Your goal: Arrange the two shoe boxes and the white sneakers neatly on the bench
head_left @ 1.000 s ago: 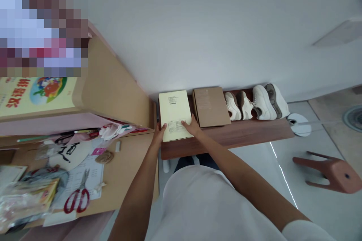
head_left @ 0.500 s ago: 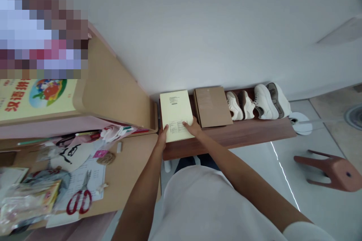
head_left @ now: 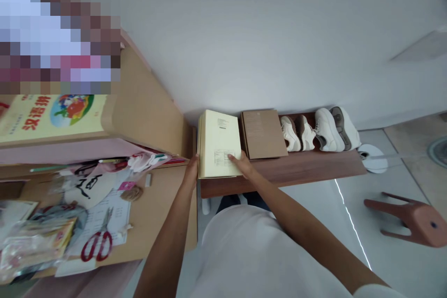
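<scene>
A cream cardboard box with printed labels on its top sits at the left end of the brown wooden bench, tilted so that its left side shows. My left hand presses against the box's left side, its fingers mostly hidden. On the other side, my right hand grips the lower right edge, with the thumb over the top and the fingers down the side. Close to the right of it lies a brown cardboard box. I cannot see what is inside either box.
White shoes stand in a row on the bench, against the wall. To the left is a desk with red-handled scissors, papers and plastic bags. A reddish stool stands on the floor at right.
The cream box has tilted, and its left side now shows. My left hand has moved from the box's front left corner, thumb on top, to its left side. The view has shifted slightly.
</scene>
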Tool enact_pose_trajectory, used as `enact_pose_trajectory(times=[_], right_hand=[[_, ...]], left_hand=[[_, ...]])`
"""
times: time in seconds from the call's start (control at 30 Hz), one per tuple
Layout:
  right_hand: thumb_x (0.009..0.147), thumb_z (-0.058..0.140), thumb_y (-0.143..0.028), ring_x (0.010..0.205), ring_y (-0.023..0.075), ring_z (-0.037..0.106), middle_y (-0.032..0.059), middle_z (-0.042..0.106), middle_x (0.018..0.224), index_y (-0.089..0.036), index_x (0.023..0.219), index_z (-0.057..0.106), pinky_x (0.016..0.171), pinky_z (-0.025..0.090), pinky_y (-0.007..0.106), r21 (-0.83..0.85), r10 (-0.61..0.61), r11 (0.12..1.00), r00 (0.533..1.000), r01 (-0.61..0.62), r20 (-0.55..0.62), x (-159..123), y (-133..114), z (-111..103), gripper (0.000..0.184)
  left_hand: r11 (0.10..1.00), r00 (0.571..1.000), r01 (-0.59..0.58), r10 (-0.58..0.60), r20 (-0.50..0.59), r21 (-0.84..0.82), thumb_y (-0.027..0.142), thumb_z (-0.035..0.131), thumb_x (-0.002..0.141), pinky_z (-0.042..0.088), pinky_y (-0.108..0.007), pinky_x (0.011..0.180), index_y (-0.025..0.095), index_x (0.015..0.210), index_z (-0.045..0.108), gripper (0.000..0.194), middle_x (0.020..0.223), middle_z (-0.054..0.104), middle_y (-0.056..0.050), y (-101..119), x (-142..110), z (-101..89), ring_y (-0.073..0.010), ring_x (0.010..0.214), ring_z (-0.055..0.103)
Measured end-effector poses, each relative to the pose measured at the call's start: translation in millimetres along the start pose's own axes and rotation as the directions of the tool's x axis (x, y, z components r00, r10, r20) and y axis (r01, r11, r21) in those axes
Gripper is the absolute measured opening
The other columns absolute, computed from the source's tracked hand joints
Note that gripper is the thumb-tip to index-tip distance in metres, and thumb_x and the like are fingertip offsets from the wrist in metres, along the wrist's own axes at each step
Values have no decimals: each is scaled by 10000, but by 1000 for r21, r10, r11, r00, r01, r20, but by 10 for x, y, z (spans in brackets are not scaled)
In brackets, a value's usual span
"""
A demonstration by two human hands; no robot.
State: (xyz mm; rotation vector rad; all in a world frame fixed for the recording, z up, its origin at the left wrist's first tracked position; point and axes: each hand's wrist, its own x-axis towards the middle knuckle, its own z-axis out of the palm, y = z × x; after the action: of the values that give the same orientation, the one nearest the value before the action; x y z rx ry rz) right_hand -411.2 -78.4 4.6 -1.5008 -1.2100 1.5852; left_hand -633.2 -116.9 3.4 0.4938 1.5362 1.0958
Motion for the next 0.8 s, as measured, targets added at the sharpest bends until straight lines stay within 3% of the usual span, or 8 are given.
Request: enact_pose_trajectory(times=[0.1,0.17,0.27,0.33,0.43,0.57,0.67,0.8], right_hand=[[881,610,-640,1324,257,572,175,538,1492,-160,1570,274,1110,462,441,20,-18,1000,1000,18,6,-39,-30,-9,905],[874,594,-675,1463,266,413,182,383,1604,-158,1608,186,1200,345,452,-88,8,996,999,-10,-32,-65,-60,-14,987],[889,507,-742,1572,286,132,146,169,1693,-195,1625,172,1265,157,497,-273,53,960,998,-62,-40,-125,-121,-8,976],[911,408,-775,1582,272,36,99,105,1711,-242,1625,190,1274,94,498,-314,47,949,999,-42,8,-176,-176,13,917],[926,335,-787,1584,225,28,52,124,1711,-272,1631,155,1281,78,462,-251,-13,967,992,45,126,-255,-261,66,891],[842,562,-774,1584,232,44,25,121,1711,-296,1633,107,1285,61,462,-80,-55,994,979,72,197,-332,-311,137,1030],[774,683,-741,1580,248,90,30,155,1706,-294,1632,121,1286,61,455,19,-59,998,979,56,196,-341,-284,172,1119],[772,687,-729,1568,251,162,34,201,1695,-284,1631,134,1283,105,455,81,-55,996,974,38,221,-310,-208,187,1115]], left_hand=[[993,994,84,-77,79,-87,629,759,751,570,-451,949,145,1278,647,724,1202,733,-161,116,-167,-39,-329,1164,673],[982,983,138,-120,138,-128,581,763,772,600,-464,875,186,1333,610,703,1232,721,-153,192,-280,-12,-325,1115,694],[982,984,121,-99,148,-148,527,755,802,615,-466,834,230,1370,582,664,1269,706,-138,287,-410,97,-316,1094,703],[987,990,76,-58,128,-141,496,788,775,610,-465,864,229,1376,581,689,1282,701,-131,330,-467,196,-319,1110,696],[995,997,-39,46,65,-95,462,839,721,576,-459,959,193,1379,586,755,1261,712,-131,365,-534,327,-319,1153,678],[985,985,-168,169,-34,30,404,836,738,524,-435,1047,197,1383,594,720,1301,696,-112,399,-626,388,-280,1201,658],[969,975,-205,214,-58,135,330,827,757,517,-404,1057,220,1381,601,673,1323,687,-89,423,-672,381,-252,1198,661],[964,976,-200,213,-55,177,291,802,782,518,-388,1053,213,1400,587,659,1309,695,-86,391,-683,384,-238,1197,662]])
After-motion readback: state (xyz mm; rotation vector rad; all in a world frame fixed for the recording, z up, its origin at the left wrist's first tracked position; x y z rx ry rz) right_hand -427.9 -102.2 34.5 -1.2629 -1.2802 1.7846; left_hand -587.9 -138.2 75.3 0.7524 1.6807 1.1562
